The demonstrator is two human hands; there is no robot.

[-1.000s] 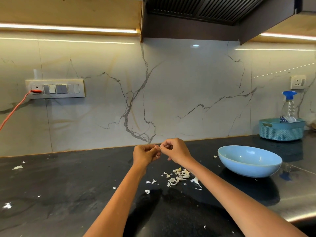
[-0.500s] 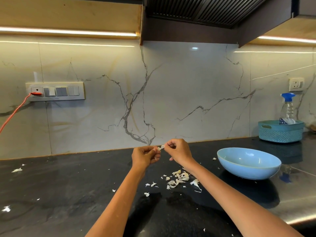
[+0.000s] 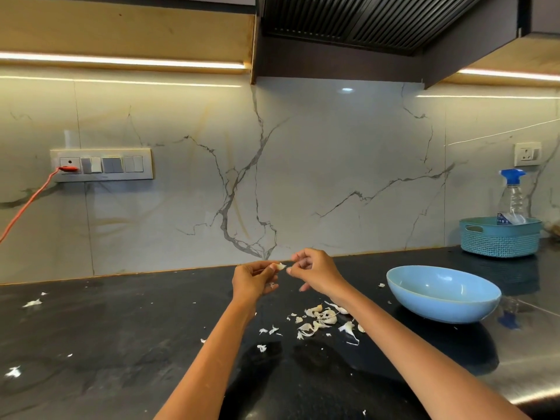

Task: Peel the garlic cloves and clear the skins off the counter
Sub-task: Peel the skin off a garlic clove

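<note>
Here, both hands are raised above the black counter (image 3: pixel 121 344), close together but apart. The left hand (image 3: pixel 253 281) has its fingers curled and pinches a small white garlic clove (image 3: pixel 279 266) at the fingertips; the clove's pointed end sticks out toward the right hand (image 3: pixel 315 272). The right hand's fingers are curled too, tips just beside the clove; whether they hold a scrap of skin cannot be told.

Below the hands, a loose heap of garlic skins (image 3: pixel 321 321) lies on the counter, with smaller flakes scattered to the left, a few well apart near the far left edge. A light blue bowl (image 3: pixel 444 294) sits on the counter right of the heap. Farther back right, a teal basket (image 3: pixel 500 237) holds a spray bottle (image 3: pixel 512 197) by the marble wall.
</note>
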